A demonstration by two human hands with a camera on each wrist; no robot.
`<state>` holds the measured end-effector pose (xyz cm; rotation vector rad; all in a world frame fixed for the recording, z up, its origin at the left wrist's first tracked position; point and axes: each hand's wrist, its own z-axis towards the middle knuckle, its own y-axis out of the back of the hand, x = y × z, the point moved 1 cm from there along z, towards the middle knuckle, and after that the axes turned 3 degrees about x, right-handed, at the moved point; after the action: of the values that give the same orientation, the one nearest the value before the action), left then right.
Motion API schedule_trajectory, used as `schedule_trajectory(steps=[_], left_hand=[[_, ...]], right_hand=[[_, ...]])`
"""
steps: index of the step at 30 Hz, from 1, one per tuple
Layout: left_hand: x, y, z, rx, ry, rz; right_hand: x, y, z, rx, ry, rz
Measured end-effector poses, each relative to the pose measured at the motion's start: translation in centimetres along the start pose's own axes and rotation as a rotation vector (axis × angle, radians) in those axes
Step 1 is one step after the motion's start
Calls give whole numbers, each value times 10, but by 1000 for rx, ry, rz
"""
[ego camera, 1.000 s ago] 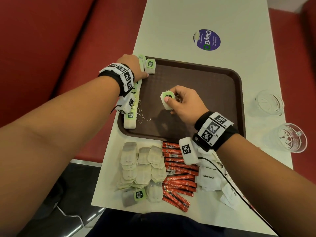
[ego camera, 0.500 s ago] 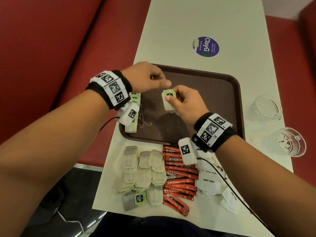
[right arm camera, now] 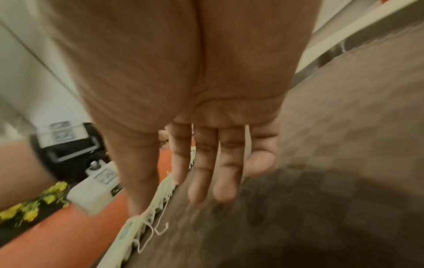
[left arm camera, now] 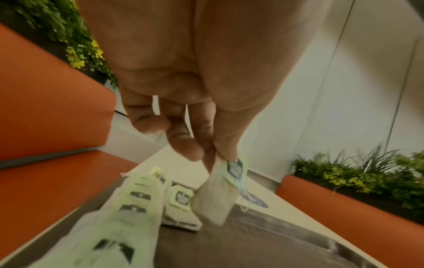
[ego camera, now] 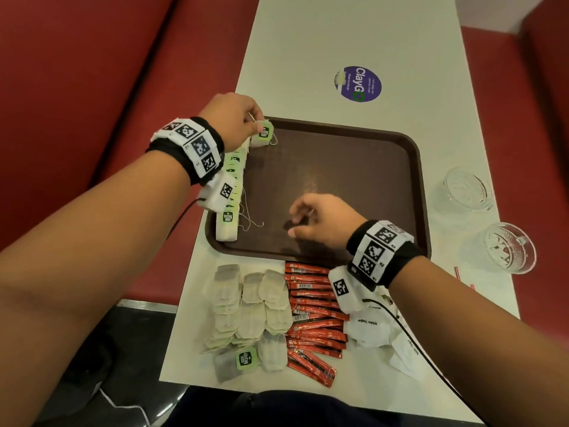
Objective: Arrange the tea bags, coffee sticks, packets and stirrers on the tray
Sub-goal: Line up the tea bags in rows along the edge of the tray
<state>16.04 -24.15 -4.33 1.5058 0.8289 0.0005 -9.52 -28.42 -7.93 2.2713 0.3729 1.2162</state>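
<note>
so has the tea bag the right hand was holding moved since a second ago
Yes. The tea bag has passed to the left hand, from mid-tray to the far left corner of the tray, at the head of the tea bag row. The right hand holds nothing.

The tray (ego camera: 412, 167) was brown plastic with a fine grainy, matt surface. The tea bags (ego camera: 249, 306) were thin, soft paper, and the coffee sticks (ego camera: 314, 318) were glossy red foil. The two glasses (ego camera: 505, 246) were clear cut glass on the smooth, pale table (ego camera: 308, 41).
</note>
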Motion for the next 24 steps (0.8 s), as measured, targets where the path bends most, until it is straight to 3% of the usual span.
schedule_trajectory(steps=[5,9,14,17,21,24], left_hand=[[0,-17,31,146,80,182],[3,-25,51,89,120,246],[6,-28,64,135,164,380],[1,-31,67,96,169,352],[-12,-39,66,241,133,376],[-10,-41,65,259,149,387]], right_hand=[[-5,-10,-11,286,-4,-235],[-4,-14,-10,285,-8,-310],[-5,-15,-10,275,-6,-307],[-6,-15,-11,277,-3,-301],[-4,-14,-10,285,-5,-310],[-4,-14,-11,290,-20,-307]])
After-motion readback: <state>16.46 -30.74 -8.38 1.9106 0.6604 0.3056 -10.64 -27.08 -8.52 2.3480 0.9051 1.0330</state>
